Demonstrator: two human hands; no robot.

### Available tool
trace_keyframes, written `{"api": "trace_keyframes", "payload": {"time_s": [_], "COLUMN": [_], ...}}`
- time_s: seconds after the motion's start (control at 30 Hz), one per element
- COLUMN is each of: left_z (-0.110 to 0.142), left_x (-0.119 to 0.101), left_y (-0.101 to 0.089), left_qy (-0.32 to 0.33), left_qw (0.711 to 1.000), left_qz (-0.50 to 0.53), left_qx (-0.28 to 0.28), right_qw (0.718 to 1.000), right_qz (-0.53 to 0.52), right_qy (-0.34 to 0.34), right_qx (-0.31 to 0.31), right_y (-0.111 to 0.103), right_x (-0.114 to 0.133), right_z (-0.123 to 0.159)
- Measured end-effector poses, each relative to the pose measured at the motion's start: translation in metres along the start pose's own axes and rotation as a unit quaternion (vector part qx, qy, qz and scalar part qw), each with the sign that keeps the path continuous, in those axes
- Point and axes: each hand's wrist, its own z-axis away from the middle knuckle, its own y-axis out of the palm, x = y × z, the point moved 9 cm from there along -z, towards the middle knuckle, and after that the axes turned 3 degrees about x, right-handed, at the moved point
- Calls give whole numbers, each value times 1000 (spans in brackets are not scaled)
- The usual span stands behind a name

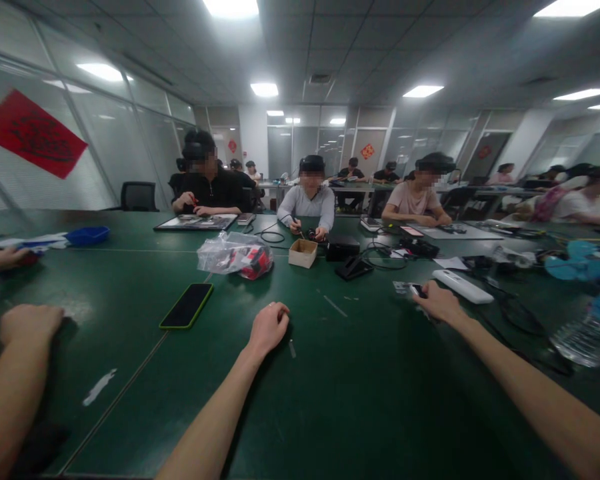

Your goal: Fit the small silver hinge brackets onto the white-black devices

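Gripping a small dark-and-silver piece (418, 291) with the right hand (439, 303)

Past the hands, a crinkled clear plastic bag (213, 253) with red-and-black items (255, 261) inside; just right of the bag, a small open-topped beige cardboard box (303, 256), with contents too small to tell. At far left, a shallow blue plastic tray (87, 235).

Held at the right of the dark green tabletop (360, 400), near a long white rounded object (463, 285): the piece, partly covered by fingers, pointing away and leftward, long axis slanting. Resting the left hand (270, 327) on the tabletop, fingers curled; cannot tell whether around anything.
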Motion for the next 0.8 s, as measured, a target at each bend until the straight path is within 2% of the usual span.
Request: {"api": "trace_keyframes", "payload": {"time_s": [0.13,0.3,0.5,0.63,0.8], "left_z": [-2,-2,-1,0,1], "left_x": [2,2,-5,-6,-7], "left_y": [2,3,4,6,9], "left_qy": [-1,-7,-2,0,9], "left_qw": [1000,1000,999,998,998], "left_qz": [-2,-11,-27,-37,-40], "left_qx": [6,16,38,49,53], "right_qw": [998,994,990,987,983], "right_qz": [50,85,132,153,160], "right_qy": [8,4,-14,-40,-83], "right_qx": [46,61,56,37,43], "right_y": [12,21,22,22,36], "right_x": [-24,-32,-36,-30,-21], "right_z": [-16,-33,-56,-69,-83]}}
